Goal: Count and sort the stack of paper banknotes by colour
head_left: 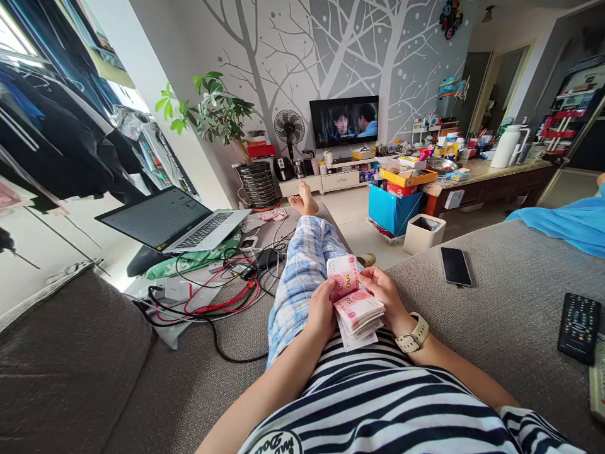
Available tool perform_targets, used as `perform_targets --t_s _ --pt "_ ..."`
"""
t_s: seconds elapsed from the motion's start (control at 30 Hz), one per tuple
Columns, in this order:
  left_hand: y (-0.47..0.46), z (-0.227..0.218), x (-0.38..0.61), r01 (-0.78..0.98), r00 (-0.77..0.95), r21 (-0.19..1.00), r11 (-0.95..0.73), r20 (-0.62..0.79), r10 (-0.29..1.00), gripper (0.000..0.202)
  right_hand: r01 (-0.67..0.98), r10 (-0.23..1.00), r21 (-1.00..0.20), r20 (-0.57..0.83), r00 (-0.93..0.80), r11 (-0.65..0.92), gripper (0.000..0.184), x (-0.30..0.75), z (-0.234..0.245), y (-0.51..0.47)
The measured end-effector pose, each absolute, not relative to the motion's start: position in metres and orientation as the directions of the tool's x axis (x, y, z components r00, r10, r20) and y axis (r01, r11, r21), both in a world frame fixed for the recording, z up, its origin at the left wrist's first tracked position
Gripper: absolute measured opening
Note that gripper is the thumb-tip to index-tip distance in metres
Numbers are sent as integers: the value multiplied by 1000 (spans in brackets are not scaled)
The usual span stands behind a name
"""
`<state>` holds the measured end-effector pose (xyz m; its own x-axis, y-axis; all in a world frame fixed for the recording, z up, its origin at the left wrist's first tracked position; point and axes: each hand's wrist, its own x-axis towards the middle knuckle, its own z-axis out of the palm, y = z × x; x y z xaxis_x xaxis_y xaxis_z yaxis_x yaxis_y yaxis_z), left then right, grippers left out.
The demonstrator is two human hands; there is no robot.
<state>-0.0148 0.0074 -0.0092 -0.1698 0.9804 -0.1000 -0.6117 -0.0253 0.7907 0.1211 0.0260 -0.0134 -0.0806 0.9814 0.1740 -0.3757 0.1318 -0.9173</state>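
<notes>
At far left, clothes (42, 139) are hung; beside the sofa's left side an open laptop (203, 231) is rested on green cloth (165, 268), with cables (236, 296) tangled in front of it. Checked trousers (302, 265) are stretched along the sofa (411, 277), and a TV (344, 123) is seen beyond. Above the lap, at the striped shirt (378, 416), the left side of the notes (362, 308) is gripped closely by the left hand (324, 309). The upper notes are raised away from the shirt, their long axis running roughly toward the feet; the thicker lower part is angled toward the shirt, its layered edges turned to the body and the right, though its long axis cannot be told. The right edge of the notes is held narrowly by the right hand (384, 293), whose wrist is circled by a watch (413, 334). Farther right, a phone (456, 266) and a remote (579, 328) are laid on the sofa.
</notes>
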Motion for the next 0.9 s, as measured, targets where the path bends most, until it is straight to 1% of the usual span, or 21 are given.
perform_targets --t_s 0.1,0.2,0.33,0.47,0.63,0.77,0.9 --pt "5 -6 -14 -606 -138 796 -5 -98 986 11 -335 981 -931 180 -73 146 32 123 -12 24" --pt "3 -5 -13 -585 -135 811 -5 -92 987 5 -307 980 -939 188 -69 158 30 124 -11 23" --pt "2 -4 -13 -546 -103 838 -1 -65 993 7 -340 975 -932 182 -127 129 29 125 -12 23" --pt "2 -4 -13 -514 -48 858 23 -56 997 10 -335 974 -932 189 -122 139 27 125 -11 23" --pt "3 -8 -15 -498 -60 867 14 -51 997 10 -328 970 -929 217 -113 170 25 125 -12 22" --pt "3 -9 -15 -485 -79 874 13 -58 995 10 -298 965 -930 250 -79 216 29 125 -16 23" --pt "4 -9 -15 -483 -77 875 15 -59 995 12 -273 968 -934 249 -38 230 34 125 -14 22"
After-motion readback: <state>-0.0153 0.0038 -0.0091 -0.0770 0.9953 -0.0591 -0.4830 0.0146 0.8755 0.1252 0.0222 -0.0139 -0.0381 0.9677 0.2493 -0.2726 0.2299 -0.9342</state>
